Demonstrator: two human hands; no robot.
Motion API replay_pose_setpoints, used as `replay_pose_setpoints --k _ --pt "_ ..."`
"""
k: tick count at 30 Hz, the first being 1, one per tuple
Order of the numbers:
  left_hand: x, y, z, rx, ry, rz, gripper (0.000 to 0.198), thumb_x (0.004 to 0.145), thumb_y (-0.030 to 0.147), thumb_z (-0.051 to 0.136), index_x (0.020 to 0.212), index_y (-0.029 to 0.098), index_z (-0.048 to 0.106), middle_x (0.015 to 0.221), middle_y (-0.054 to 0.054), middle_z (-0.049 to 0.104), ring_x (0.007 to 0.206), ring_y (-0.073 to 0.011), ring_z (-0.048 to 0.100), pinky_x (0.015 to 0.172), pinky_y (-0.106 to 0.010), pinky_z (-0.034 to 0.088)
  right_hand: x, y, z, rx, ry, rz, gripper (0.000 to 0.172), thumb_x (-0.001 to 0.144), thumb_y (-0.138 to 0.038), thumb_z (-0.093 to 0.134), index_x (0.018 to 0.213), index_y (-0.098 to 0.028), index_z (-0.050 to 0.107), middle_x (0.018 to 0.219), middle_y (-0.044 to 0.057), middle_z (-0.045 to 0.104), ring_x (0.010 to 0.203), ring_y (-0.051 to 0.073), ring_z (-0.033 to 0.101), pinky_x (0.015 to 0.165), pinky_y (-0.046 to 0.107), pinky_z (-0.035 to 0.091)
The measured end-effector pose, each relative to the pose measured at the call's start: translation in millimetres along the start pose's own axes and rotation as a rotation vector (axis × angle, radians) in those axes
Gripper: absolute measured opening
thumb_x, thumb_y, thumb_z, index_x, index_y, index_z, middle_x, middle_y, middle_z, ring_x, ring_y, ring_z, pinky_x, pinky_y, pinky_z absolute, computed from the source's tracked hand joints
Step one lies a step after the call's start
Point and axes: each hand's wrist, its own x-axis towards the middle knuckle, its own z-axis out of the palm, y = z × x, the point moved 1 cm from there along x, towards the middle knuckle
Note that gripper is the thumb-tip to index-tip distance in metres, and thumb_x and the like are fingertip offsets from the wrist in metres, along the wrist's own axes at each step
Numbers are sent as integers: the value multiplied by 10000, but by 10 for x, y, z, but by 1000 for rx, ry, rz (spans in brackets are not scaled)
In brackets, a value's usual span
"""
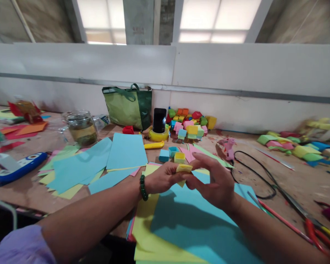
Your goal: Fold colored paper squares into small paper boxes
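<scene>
A small folded piece of yellow paper (183, 168) is between my two hands, above a stack of blue and yellow paper sheets (198, 216). My left hand (162, 178), with a dark green bead bracelet (143, 187) at the wrist, pinches the piece from the left. On the other side, the thumb and a fingertip of my right hand (216, 179) touch its lower right, while the index finger arches above it. Just beyond lie small paper boxes: a yellow box (179, 158), a blue box (164, 155) and another blue box (173, 151).
A pink glue gun (228, 148) with a black cord lies right of centre. Scissors (297, 205) and a red pencil (286, 222) are at the right. Behind stand a phone (159, 120), colourful paper cubes (191, 130), a green bag (123, 108) and a glass mug (81, 128). A yellow cutter (154, 145) lies near.
</scene>
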Motion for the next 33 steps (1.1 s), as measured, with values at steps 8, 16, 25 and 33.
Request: replay_pose_setpoints --k 8,16,25,33 --pt "-5 -22 39 32 -86 -3 579 871 624 433 797 106 678 802 -81 661 788 -156 580 783 -282 446 -15 -58 36 65 33 95 409 795 -83 661 1150 -256 555 748 -32 687 500 92 612 532 228 541" --pt "-7 -98 46 -7 -67 -3 565 856 633 455 765 114 659 779 -66 641 766 -150 570 754 -270 448 -26 -63 67 84 13 142 440 792 -116 663 1185 -254 519 816 -2 673 627 132 657 599 273 573" --pt "-4 -66 34 31 -52 -4 517 871 593 476 792 115 658 794 -63 645 743 -139 567 720 -253 447 19 -76 30 3 -29 73 416 822 -180 652 1215 -245 533 918 34 674 799 166 662 732 297 561" --pt "-2 58 24 -7 61 31 451 897 513 499 790 102 650 757 -66 642 696 -120 560 679 -235 454 84 -3 -22 63 -34 71 99 794 -157 674 858 -189 606 761 28 607 695 143 571 611 268 493"
